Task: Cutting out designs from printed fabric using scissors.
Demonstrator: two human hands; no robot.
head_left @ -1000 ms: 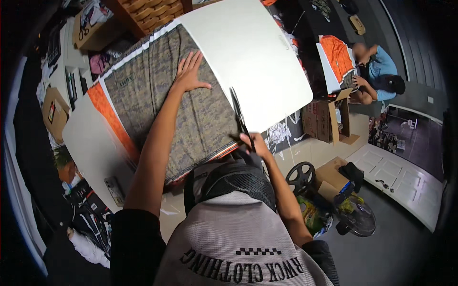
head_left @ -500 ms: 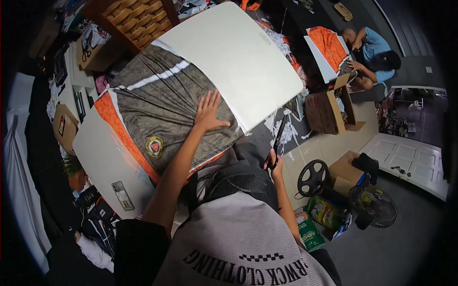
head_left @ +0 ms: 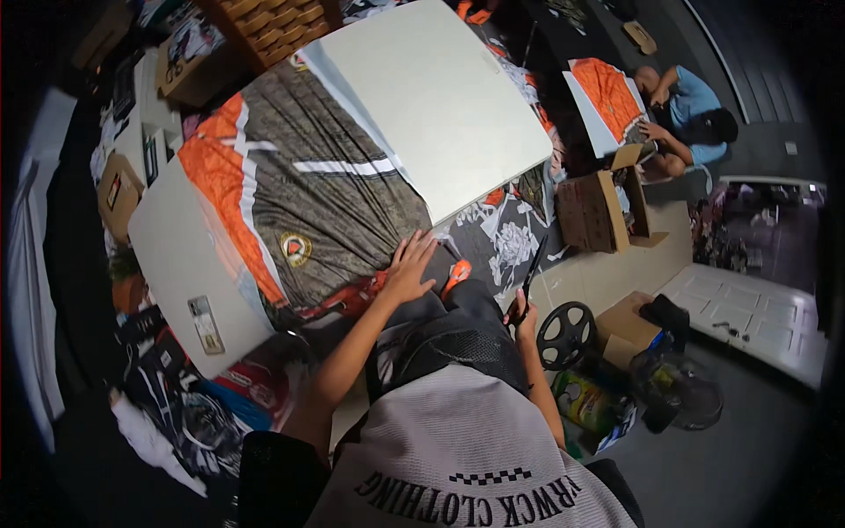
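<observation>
scissors (head_left: pixel 535 266) in right hand (head_left: pixel 523 319), camouflage fabric (head_left: pixel 308 167) by left hand (head_left: pixel 410 268)

open cardboard box (head_left: pixel 584 213) right of the white table (head_left: pixel 458 97) holds pale stuff too shadowed to make out. another box (head_left: pixel 174 88), upper left, is heaped with light scraps.

the fabric, bordered in orange, lies creased over the left and middle of the table, with a phone (head_left: pixel 205 324) near the left end. beyond the boxes a person in a blue shirt (head_left: pixel 694 91) bends over an orange piece (head_left: pixel 606 88). white scraps (head_left: pixel 512 242) litter the floor below the table's right edge.

the left hand is flat, fingers slightly spread, at the fabric's near right corner; how firmly it presses i cannot tell. the right hand grips the scissors by the handles, blades pointing away, off the table's edge and apart from the fabric. bare tabletop runs along the fabric's right edge.
</observation>
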